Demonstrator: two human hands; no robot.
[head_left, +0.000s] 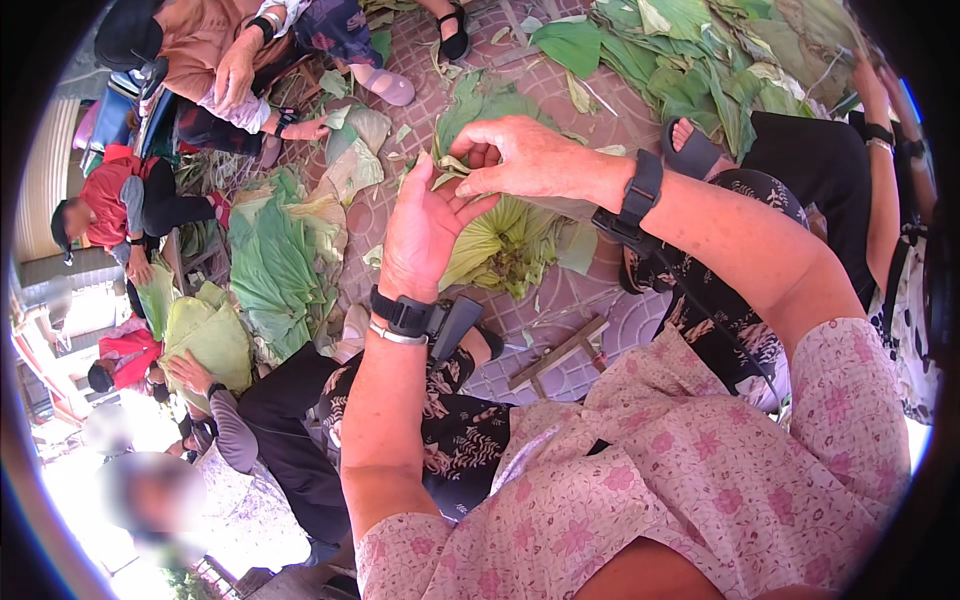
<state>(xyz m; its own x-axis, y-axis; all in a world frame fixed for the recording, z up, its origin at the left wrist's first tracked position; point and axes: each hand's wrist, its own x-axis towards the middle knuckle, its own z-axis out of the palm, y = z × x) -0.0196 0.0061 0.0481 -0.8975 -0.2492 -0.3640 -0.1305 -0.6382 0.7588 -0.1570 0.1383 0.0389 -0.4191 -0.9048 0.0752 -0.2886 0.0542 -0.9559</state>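
My left hand (pixel 420 235) and my right hand (pixel 540 160) meet in front of me, both holding a piece of green leaf (pixel 452 168) between them. The right fingers and thumb pinch it from above; the left palm faces up, its thumb and fingers curled at the leaf's edge. Part of the leaf is hidden by the fingers. Beneath my hands, a yellow-green pleated leaf (pixel 505 245) with a brownish middle shows near the paving. Just beyond them lies a broad green leaf (pixel 490 105).
Stacked large green leaves (pixel 275 265) lie on the brick paving (pixel 590 130) at left; a bigger leaf heap (pixel 690 65) spreads at far right. A low wooden stool (pixel 560 355) stands near my knees. Several people sit around, one hand (pixel 190 372) holding a pale leaf bundle (pixel 215 335).
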